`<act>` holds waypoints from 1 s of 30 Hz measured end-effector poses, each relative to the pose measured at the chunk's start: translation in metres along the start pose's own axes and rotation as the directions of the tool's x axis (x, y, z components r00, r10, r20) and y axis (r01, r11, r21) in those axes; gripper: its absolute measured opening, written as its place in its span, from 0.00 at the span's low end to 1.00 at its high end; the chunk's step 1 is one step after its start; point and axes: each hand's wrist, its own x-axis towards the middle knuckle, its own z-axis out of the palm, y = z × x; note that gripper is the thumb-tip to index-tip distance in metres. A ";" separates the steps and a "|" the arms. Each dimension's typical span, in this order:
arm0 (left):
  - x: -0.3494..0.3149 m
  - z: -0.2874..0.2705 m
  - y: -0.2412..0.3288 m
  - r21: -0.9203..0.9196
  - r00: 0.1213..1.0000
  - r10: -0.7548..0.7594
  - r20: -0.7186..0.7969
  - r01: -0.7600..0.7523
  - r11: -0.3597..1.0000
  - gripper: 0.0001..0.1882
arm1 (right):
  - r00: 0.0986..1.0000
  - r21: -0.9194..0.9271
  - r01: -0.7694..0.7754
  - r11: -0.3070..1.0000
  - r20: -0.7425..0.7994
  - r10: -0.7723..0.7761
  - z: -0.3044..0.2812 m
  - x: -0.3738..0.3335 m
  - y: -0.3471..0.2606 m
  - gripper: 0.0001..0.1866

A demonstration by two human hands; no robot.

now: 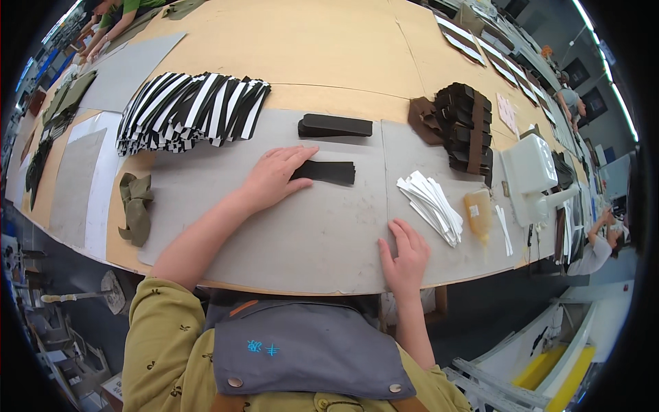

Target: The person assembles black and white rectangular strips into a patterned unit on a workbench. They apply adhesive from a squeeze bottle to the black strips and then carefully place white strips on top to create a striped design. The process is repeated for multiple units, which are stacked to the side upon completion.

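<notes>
Two hands [274, 177], one glue bottle [478, 214].

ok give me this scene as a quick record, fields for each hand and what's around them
left hand: flat on the end of a black strip, fingers spread
right hand: open, palm down on the grey mat, holding nothing
behind the strip: black stack
far left of mat: striped pile, black and white, fanned out
right of mat: white strips, amber bottle
beyond those: dark brown stack
left edge: olive scrap
surface: tan table
</notes>
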 end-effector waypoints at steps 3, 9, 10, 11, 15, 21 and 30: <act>0.004 0.001 0.006 -0.062 0.996 -0.008 0.085 0.013 0.998 0.29 | 1.000 0.020 -0.009 1.000 -0.007 0.009 0.000 0.000 0.003 0.20; 0.000 0.014 0.002 0.085 0.972 0.207 -0.109 -0.198 0.976 0.19 | 1.000 0.044 -0.013 0.999 -0.012 0.014 0.001 -0.001 0.005 0.19; -0.002 0.016 0.001 0.118 0.963 0.234 -0.130 -0.219 0.969 0.17 | 1.000 0.048 -0.017 0.999 -0.009 0.017 0.001 -0.001 0.005 0.19; -0.003 0.017 -0.001 0.151 0.953 0.261 -0.151 -0.239 0.959 0.16 | 1.000 0.051 -0.020 0.998 -0.006 0.020 0.001 -0.001 0.005 0.18; -0.006 0.015 0.004 0.190 0.952 0.263 -0.158 -0.232 0.954 0.13 | 1.000 0.078 -0.026 0.997 -0.003 0.026 0.001 -0.001 0.006 0.19; -0.005 0.008 0.016 0.198 0.945 0.269 -0.188 -0.232 0.952 0.09 | 1.000 0.041 -0.025 0.999 -0.005 0.025 0.001 0.000 0.003 0.19; -0.008 0.011 0.023 -0.038 0.964 0.062 -0.258 -0.074 0.997 0.10 | 0.999 0.042 -0.037 0.998 0.005 0.037 -0.002 0.001 0.000 0.19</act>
